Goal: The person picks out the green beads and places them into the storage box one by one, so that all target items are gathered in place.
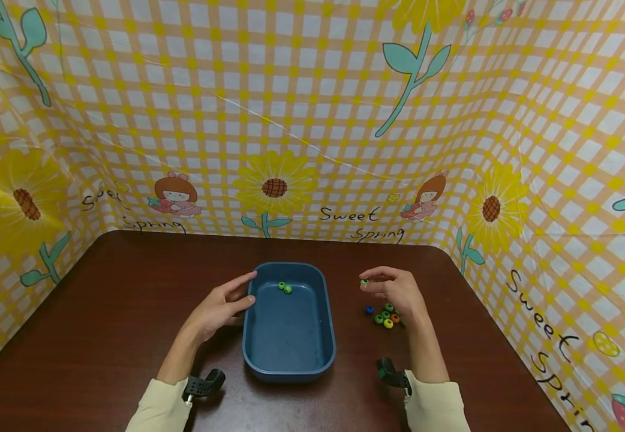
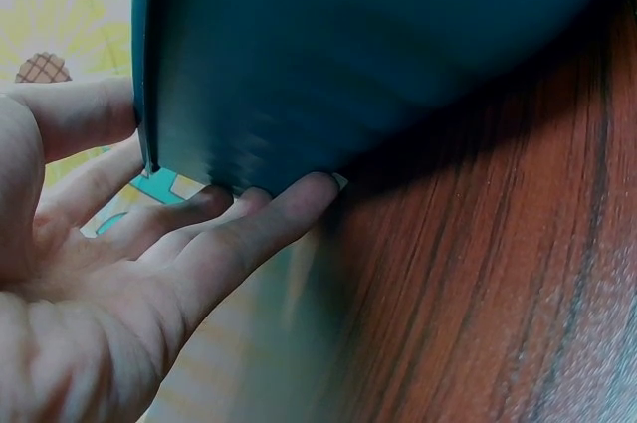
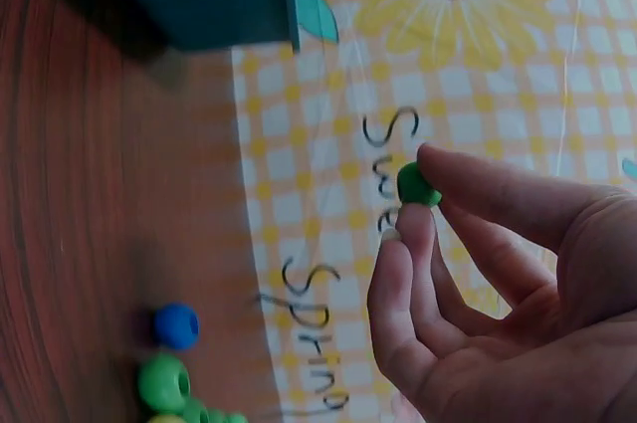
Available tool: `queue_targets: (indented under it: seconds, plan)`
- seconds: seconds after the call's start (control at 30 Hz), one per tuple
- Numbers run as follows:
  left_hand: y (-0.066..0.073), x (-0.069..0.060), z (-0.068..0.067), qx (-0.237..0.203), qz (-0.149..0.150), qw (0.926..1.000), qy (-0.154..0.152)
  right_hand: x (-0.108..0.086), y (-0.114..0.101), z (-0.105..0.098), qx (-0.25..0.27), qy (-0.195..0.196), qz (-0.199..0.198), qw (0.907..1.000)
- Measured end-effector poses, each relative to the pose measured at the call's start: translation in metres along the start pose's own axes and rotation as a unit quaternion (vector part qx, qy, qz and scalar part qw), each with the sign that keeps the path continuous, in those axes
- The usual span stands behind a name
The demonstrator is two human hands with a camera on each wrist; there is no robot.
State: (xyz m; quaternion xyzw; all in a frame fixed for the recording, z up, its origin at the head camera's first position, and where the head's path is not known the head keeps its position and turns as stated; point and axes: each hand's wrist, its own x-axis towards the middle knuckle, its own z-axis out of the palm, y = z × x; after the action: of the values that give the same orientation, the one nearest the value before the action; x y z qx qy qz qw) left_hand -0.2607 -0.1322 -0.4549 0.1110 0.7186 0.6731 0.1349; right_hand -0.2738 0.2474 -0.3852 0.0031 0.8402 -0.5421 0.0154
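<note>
The blue tray (image 1: 289, 336) has two green beads (image 1: 288, 289) lying inside near its far end. My left hand (image 1: 215, 309) rests against the tray's left side; in the left wrist view its fairly straight fingers (image 2: 214, 254) touch the outer wall (image 2: 299, 75). Right of the tray, my right hand (image 1: 399, 292) pinches a green bead (image 1: 364, 281) between thumb and fingertips, above the table. The right wrist view shows that green bead (image 3: 418, 185) in the fingers of my right hand (image 3: 498, 284). Beneath lie a blue bead (image 1: 369, 310) and several green, yellow and orange beads (image 1: 388, 323).
The dark brown tabletop (image 1: 145, 282) surrounds the tray. A yellow checked cloth (image 1: 302, 120) with flowers and lettering stands as a wall behind the table and along both sides. Black straps (image 1: 204, 384) are around both wrists.
</note>
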Motion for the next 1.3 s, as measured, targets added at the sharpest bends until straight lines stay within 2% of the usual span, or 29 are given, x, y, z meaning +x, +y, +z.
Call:
queue_targets:
  seconds: [0.23,0.43,0.77,1.3]
  plan:
    - [0.0,0.001,0.0,0.0,0.0,1.0,-0.001,0.001,-0.006,0.024,0.036,0.01,-0.006,0.9993]
    - [0.001,0.001,0.0,0.001,0.001,1.0,0.001,0.002,-0.01,0.048,0.042,0.043,-0.019,0.998]
    - [0.001,0.001,0.0,-0.001,0.001,1.0,0.0,0.002,-0.011,0.075,0.054,0.054,-0.029,0.9967]
    - [0.0,0.001,-0.001,0.011,0.002,0.9999,0.006,0.0,-0.01,0.093,-0.013,0.077,-0.041,0.9961]
